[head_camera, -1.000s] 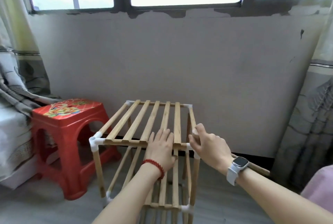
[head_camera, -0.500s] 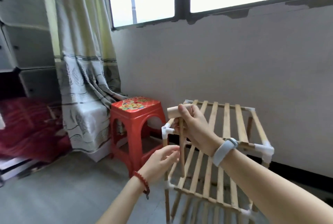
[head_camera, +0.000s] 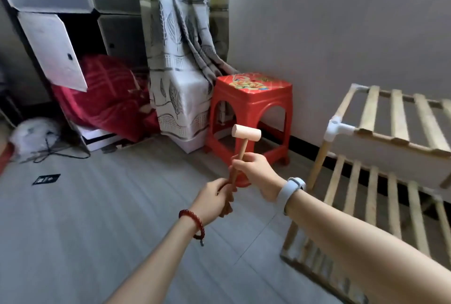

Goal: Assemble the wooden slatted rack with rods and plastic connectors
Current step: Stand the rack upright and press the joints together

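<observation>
Now both my hands are on the small wooden mallet (head_camera: 244,143): my right hand (head_camera: 253,171) wraps the handle just under the head, and my left hand (head_camera: 214,197) pinches the handle's lower end. It looks light and stiff, plain smooth wood that could slip, so I judge a firm hold low on the handle best for tapping. Off to the right of my hands stands the wooden slatted rack (head_camera: 390,157), its white plastic connector (head_camera: 335,130) joining rods at the near corner; those joints seem the weak spots, so I'd lift it by the rods. Beyond my hands sits a red plastic stool (head_camera: 251,113), with a patterned curtain (head_camera: 180,47) to its left, all on grey plank flooring (head_camera: 85,218).
</observation>
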The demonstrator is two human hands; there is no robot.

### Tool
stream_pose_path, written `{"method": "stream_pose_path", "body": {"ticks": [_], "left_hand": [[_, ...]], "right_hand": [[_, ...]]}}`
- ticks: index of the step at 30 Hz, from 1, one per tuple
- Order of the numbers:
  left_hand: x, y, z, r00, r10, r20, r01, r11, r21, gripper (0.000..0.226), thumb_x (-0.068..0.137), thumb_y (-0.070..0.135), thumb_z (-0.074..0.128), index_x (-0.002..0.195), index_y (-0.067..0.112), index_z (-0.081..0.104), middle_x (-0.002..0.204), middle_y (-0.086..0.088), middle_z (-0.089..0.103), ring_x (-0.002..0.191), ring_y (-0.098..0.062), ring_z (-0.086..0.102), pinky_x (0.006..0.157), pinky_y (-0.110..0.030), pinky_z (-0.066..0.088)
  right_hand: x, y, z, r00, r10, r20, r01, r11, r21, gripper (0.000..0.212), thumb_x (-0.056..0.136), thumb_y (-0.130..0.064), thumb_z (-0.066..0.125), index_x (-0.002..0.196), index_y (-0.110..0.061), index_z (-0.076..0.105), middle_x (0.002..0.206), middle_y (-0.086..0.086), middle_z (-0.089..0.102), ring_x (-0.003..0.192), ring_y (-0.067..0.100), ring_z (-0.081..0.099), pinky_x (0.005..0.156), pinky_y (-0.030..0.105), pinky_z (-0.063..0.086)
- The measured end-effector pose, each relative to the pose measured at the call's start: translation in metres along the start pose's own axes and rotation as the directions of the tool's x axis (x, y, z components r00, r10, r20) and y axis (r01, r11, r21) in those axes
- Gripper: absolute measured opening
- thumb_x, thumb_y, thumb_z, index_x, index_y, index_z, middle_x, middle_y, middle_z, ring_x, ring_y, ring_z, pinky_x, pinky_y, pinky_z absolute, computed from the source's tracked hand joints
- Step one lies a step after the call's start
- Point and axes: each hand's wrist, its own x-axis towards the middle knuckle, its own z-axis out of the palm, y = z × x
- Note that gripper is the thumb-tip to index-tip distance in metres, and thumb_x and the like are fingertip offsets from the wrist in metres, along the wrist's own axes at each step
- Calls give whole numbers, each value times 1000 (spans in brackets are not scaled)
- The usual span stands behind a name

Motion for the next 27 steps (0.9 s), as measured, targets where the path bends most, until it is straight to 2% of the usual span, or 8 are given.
{"method": "stream_pose_path", "body": {"ticks": [4,8,12,16,19,21,24,27], "left_hand": [[51,-58,7,991,-107,-76,113,991,75,26,96,20,46,75,23,62,70,1,64,70,-18,63,70,-33,52],[119,-142,14,961,-262,-92,275,941,199,19,93,25,51,95,16,68,96,-2,69,94,-20,61,83,-27,46],[155,-167,18,896,-418,-149,443,856,266,23,91,18,52,110,14,66,112,-3,67,106,-20,59,90,-23,42],[184,-135,7,833,-519,-194,554,767,324,26,92,17,47,113,15,64,113,-7,66,108,-24,58,90,-28,44],[201,-99,-5,815,-550,-182,576,734,359,26,93,17,46,112,14,64,113,-9,66,108,-27,57,90,-31,45],[219,-67,-15,806,-569,-164,585,723,367,26,93,17,46,113,13,63,114,-9,65,109,-27,57,91,-32,45],[245,-16,-28,805,-575,-149,580,708,404,28,93,17,46,115,13,61,117,-10,64,111,-27,56,93,-32,44],[276,33,-40,821,-555,-132,547,700,459,30,94,17,44,120,12,58,122,-11,59,112,-28,54,93,-32,42]], "right_hand": [[70,62,25,994,82,-72,-85,996,-31,12,92,-14,52,83,-8,56,74,5,43,62,11,37,50,19,31],[157,135,45,972,207,-111,-206,978,18,12,96,-14,44,95,-8,55,72,1,54,67,13,50,60,23,39],[192,165,38,923,323,-207,-318,946,59,17,99,-17,34,99,-11,50,74,8,51,56,15,50,46,20,39],[210,143,20,852,429,-301,-459,888,-35,28,96,-13,38,68,-14,45,62,3,40,61,22,39,58,30,33],[217,112,10,773,569,-281,-603,797,-45,25,87,-1,38,66,-15,41,61,2,37,54,19,36,52,26,30],[229,81,0,767,570,-294,-606,794,-44,22,88,0,37,75,-12,50,68,6,45,59,23,43,53,26,33],[242,30,-20,835,451,-315,-508,852,-127,25,97,-11,38,114,-7,57,98,13,61,91,33,55,69,29,36],[259,-18,-49,866,392,-311,-468,855,-225,27,97,-14,40,118,-6,56,111,14,61,101,32,54,68,24,30]]}}
